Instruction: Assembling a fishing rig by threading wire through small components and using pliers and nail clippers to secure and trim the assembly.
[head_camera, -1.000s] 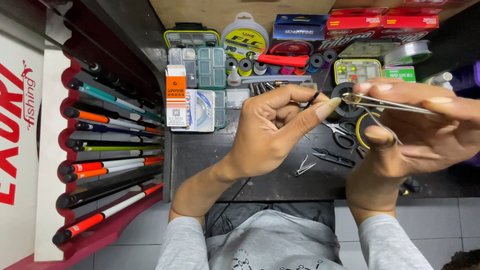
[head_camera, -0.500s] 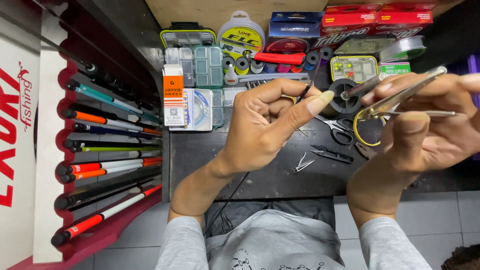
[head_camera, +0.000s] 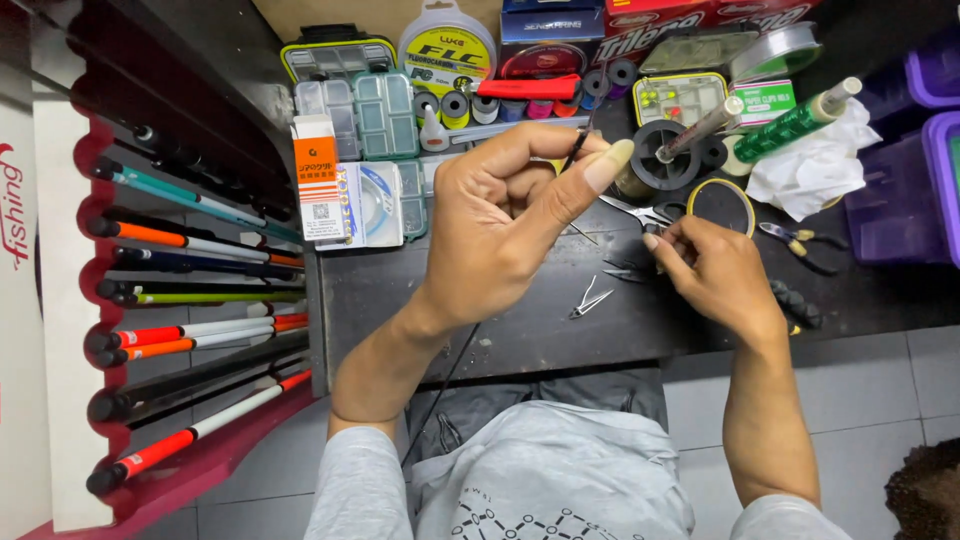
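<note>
The left hand (head_camera: 500, 235) is raised above the dark workbench (head_camera: 520, 330), thumb and forefinger pinched on a thin dark rod tip (head_camera: 577, 148) that pokes up past the knuckles. The right hand (head_camera: 715, 275) sits lower and to its right, fingertips pressed together as if on fine line, though nothing shows between them clearly enough to be sure.

Just under the gap between the hands lie small nail clippers (head_camera: 588, 298), and beyond the right fingertips scissors (head_camera: 635, 210) and a yellow-rimmed ring of line (head_camera: 722, 200). Further out stand a black spool (head_camera: 668, 158), a green-wrapped handle (head_camera: 790, 125) and clear tackle boxes (head_camera: 360, 115). Far to the left, beyond the left forearm, is a rack of fishing rods (head_camera: 190, 300).

The thin tip looks brittle; too hard a squeeze or a sideways pull by the right hand could likely bend or snap it. Any line held could slip from the fingertips, since it is nearly invisible against the dark top. A lowered right wrist may knock the scissors.
</note>
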